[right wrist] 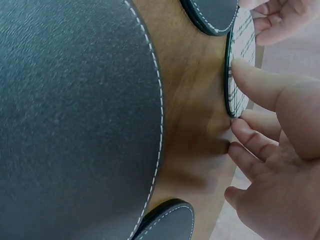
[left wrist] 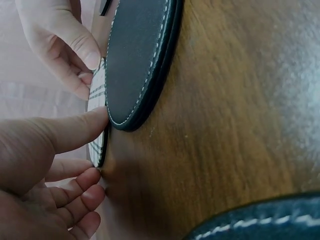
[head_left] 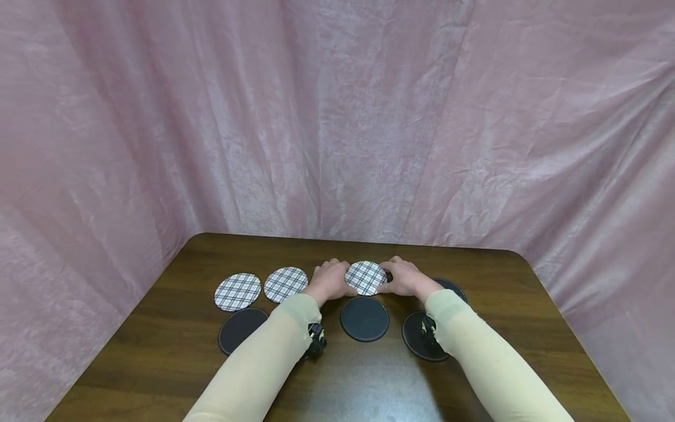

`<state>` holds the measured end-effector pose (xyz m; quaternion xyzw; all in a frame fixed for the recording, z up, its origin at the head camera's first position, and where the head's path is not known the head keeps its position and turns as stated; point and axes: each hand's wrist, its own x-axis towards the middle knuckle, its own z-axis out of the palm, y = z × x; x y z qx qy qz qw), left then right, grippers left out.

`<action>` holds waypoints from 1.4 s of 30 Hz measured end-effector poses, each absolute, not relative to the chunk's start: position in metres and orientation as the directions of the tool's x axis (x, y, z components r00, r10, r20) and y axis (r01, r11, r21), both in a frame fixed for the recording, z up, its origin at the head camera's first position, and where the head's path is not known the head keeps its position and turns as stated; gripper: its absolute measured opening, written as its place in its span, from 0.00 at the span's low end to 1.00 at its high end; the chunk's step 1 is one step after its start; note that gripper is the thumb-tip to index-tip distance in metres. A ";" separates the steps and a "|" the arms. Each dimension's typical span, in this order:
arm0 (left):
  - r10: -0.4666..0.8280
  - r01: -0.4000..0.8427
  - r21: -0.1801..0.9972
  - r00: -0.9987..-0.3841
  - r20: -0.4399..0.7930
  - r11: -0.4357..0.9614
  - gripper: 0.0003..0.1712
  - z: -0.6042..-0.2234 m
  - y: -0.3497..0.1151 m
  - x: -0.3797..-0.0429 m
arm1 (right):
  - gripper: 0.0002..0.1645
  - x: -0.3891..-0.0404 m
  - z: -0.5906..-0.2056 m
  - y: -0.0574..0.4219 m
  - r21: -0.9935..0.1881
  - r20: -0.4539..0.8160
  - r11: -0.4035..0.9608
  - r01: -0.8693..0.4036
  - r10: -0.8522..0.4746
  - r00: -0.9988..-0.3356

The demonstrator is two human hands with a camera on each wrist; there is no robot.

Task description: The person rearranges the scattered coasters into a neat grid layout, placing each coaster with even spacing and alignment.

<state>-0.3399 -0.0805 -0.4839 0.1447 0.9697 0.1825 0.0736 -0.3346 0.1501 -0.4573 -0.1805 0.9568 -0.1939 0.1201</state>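
A round plaid coaster [head_left: 365, 278], white with dark lines, lies toward the back of the table between both hands. My left hand [head_left: 330, 280] grips its left edge between thumb and fingers. On the opposite edge, my right hand [head_left: 403, 278] holds it the same way. From the left wrist view, the left thumb [left wrist: 80, 131] lies across the rim beside a black coaster [left wrist: 135, 55] with white stitching. In the right wrist view the right thumb [right wrist: 257, 85] touches the plaid face while the fingertips sit at the lower rim. That stitched black coaster [head_left: 364, 319] is directly in front of the plaid one.
Two more plaid coasters, one at far left [head_left: 238, 292] and one beside it [head_left: 286, 284], lie on the wooden table [head_left: 158, 351]. Another black coaster [head_left: 242, 329] is partly behind the left sleeve. Two others, front [head_left: 416, 337] and back [head_left: 450, 287], are partly covered by the right arm. Pink curtains [head_left: 337, 117] hang behind.
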 end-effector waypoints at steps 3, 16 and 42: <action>0.317 0.268 0.364 -0.945 -0.082 0.892 0.46 -0.483 -0.080 -0.338 | 0.41 -0.335 -0.457 0.151 -0.420 -0.161 0.857 -0.299 -0.395 -0.905; 0.314 0.276 0.329 -0.947 -0.068 0.903 0.43 -0.464 -0.081 -0.321 | 0.40 -0.332 -0.456 0.149 -0.423 -0.149 0.854 -0.302 -0.395 -0.907; 0.324 0.273 0.386 -0.944 -0.071 0.881 0.44 -0.467 -0.084 -0.317 | 0.42 -0.331 -0.458 0.150 -0.409 -0.167 0.865 -0.289 -0.382 -0.909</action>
